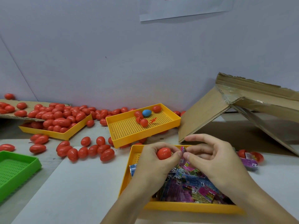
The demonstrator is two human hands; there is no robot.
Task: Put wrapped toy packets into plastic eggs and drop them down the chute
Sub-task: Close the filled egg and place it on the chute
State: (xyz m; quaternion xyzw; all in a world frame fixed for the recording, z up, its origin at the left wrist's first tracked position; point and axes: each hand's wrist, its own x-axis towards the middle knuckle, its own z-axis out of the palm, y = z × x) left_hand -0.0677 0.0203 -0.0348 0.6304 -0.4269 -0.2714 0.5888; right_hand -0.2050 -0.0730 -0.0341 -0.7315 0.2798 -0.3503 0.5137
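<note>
Against a pale wall, the table (90,188) carried a yellow tray (191,206) of packets (191,186) at its near edge, above which the left hand (155,165) gripped a red egg (163,153) while the right hand (215,160) pinched a packet beside it.

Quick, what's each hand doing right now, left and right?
Left hand: closed around a red egg, held over the yellow tray of packets.
Right hand: thumb and fingers pinching a pink packet next to the egg.
</note>
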